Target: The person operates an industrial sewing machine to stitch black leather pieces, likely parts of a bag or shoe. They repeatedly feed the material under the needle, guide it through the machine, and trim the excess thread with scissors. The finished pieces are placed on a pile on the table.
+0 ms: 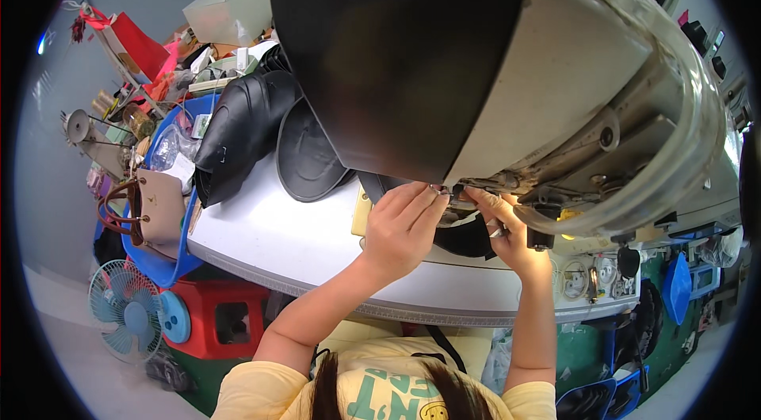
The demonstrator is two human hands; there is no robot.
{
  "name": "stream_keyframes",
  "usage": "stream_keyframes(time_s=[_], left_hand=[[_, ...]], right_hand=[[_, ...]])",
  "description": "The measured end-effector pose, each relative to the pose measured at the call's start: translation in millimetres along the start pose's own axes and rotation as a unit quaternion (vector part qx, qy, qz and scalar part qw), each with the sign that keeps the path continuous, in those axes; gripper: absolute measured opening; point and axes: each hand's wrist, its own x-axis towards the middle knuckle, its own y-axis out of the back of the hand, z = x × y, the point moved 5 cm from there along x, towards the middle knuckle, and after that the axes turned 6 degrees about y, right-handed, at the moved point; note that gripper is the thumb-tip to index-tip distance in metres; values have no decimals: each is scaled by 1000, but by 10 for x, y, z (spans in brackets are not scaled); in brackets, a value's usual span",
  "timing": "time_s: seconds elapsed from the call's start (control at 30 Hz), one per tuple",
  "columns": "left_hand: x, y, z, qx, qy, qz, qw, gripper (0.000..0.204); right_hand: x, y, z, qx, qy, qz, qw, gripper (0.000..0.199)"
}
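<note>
A large sewing machine [571, 63] fills the upper middle and right, its black end cover toward me. My left hand [403, 223] is at the machine's lower edge, fingers bent and pressed together at the tips; what they pinch is too small to tell. Close by, my right hand [509, 231] has thumb and forefinger pinched by the needle area, where a small dark bit shows. It wears a ring. Under both hands lies a curved black leather-like piece [466, 239], partly hidden by the hands and the machine.
To the left on the white table [261, 234] lie a round black piece [305, 154] and a stack of black leather-like panels [246, 119]. Beyond stands a blue bin [176, 265] with a beige handbag [161, 210]. A fan [127, 311] and red stool [210, 317] are below.
</note>
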Motion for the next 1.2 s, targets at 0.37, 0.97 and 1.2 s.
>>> stream_keyframes(time_s=[0.37,0.97,1.2], left_hand=[[-987,-271,-893,-319,446,39,835,47],[-1017,-138,-1299,-624,516,-140,570,40],[-1150,58,-1125,-600,496,-182,601,49]], right_hand=[[-147,97,-109,-165,-35,11,986,27],[-226,-169,-899,-39,44,29,998,39],[-294,-87,-783,16,16,76,997,35]])
